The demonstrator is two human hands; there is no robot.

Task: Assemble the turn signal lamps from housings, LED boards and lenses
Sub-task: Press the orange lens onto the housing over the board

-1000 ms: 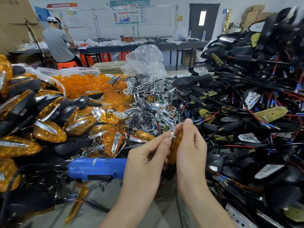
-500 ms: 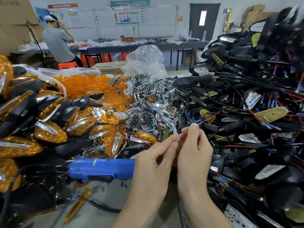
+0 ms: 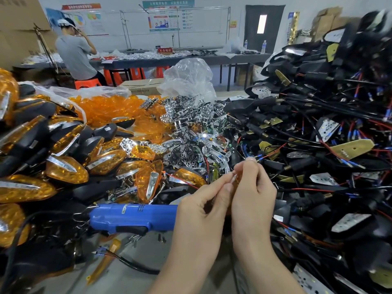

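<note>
My left hand (image 3: pixel 201 211) and my right hand (image 3: pixel 253 192) meet in the middle of the view over the bench. Between their fingertips they pinch an amber lens with a chrome strip (image 3: pixel 235 179); most of it is hidden behind my right palm. Finished amber-and-black lamps (image 3: pixel 63 168) are heaped at the left. Loose amber lenses (image 3: pixel 110 109) lie in a clear bag behind them. Chrome reflector pieces (image 3: pixel 191 132) fill the centre. Black housings with wired LED boards (image 3: pixel 318 145) tower at the right.
A blue electric screwdriver (image 3: pixel 131 217) lies left of my left hand, with loose screws (image 3: pixel 135 239) below it on the grey bench. A person in a grey shirt (image 3: pixel 74 54) sits at a far table. A crumpled plastic bag (image 3: pixel 188 79) stands behind the reflectors.
Both hands, still pinching the lens, have dropped slightly and shifted to the right. The lens is now more hidden behind my right hand.
</note>
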